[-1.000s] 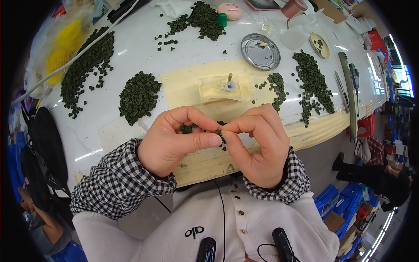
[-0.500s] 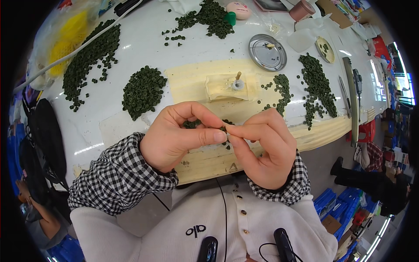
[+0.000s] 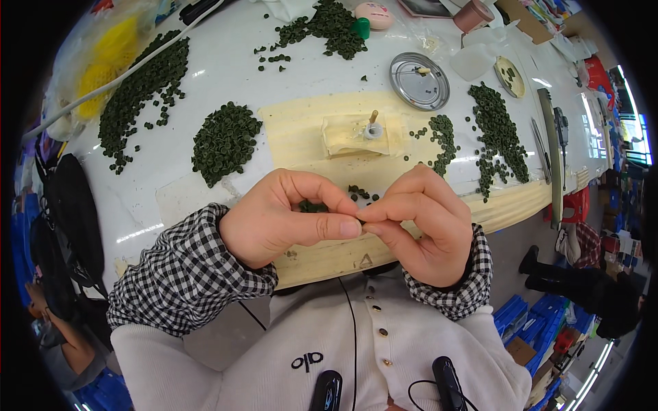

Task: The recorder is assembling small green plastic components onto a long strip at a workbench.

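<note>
My left hand (image 3: 274, 222) and my right hand (image 3: 428, 229) meet over the near edge of the table, thumb and forefinger of each pinched together. Between the touching fingertips a sliver of a small dark piece (image 3: 362, 221) shows; the fingers cover most of it. It resembles the loose dark green round pieces (image 3: 358, 192) just behind the fingertips. More of these pieces (image 3: 312, 206) show through the gap of my left hand. Beyond stands a small white pot (image 3: 373, 131) with a thin brown stick in it, set on a block wrapped in yellowish tape (image 3: 336, 139).
Heaps of dark green pieces lie at left (image 3: 226, 144), far left (image 3: 147, 89), far middle (image 3: 336, 31) and right (image 3: 497, 130). A round metal tray (image 3: 419, 96) and a cream dish (image 3: 510, 85) stand at the back right. Tweezers (image 3: 540, 147) lie near the right edge.
Both pinched hands have shifted slightly toward me and to the right. The loose pieces behind the fingertips are less covered now.
</note>
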{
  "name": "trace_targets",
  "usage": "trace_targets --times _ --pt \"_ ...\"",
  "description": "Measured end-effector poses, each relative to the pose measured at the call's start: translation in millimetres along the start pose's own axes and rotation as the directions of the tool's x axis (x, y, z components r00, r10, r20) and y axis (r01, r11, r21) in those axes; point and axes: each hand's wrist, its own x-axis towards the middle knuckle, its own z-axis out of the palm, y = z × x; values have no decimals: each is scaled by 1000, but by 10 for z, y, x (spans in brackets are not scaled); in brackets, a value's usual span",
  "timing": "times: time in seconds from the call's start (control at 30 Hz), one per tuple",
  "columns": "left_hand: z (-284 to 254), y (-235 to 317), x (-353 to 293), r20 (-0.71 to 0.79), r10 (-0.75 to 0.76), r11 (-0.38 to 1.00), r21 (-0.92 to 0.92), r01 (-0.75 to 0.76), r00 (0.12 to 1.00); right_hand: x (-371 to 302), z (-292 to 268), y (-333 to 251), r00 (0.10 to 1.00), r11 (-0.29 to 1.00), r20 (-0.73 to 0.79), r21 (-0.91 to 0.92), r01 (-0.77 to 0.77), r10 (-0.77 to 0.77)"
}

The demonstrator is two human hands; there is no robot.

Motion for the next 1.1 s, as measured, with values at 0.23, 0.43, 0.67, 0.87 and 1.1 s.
trace_targets --times 0.23,0.43,0.67,0.87,1.1 --pt "1 30 -13 4 90 991 100 -90 996 0 3 -7 1000 1000 -29 -17 -13 12" --pt "37 61 -26 -35 168 961 230 -156 985 7 11 -30 991 983 -11 124 -134 136" --pt "48 47 -31 -68 212 931 316 -180 975 -51 62 21 952 897 12 331 -293 306" --pt "53 7 -27 -83 271 901 372 -223 959 -68 100 11 934 870 -8 366 -329 356" --pt "83 -14 -30 -138 275 915 341 -215 951 -73 121 15 929 858 -8 386 -338 369"
